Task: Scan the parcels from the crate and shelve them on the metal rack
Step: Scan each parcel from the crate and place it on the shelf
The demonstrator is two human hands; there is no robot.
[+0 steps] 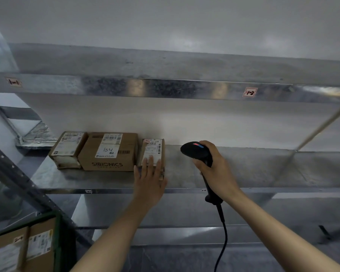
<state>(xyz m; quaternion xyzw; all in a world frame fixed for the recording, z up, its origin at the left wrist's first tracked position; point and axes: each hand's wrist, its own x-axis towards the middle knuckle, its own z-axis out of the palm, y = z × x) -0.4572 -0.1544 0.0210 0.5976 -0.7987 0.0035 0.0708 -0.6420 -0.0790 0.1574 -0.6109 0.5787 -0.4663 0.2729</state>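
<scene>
Rack [243, 167]: three parcels [108, 152]; crate [57, 238]: two; one scanner [196, 152]

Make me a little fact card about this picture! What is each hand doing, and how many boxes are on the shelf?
left hand: flat, fingers straight, resting on the small parcel
right hand: grips the black scanner, cable hanging down
boxes on shelf: three in a row, the end parcel, the SIBIONICS box, then the small parcel
shelf: part of the metal rack
crate: bottom left, with parcels inside
</scene>
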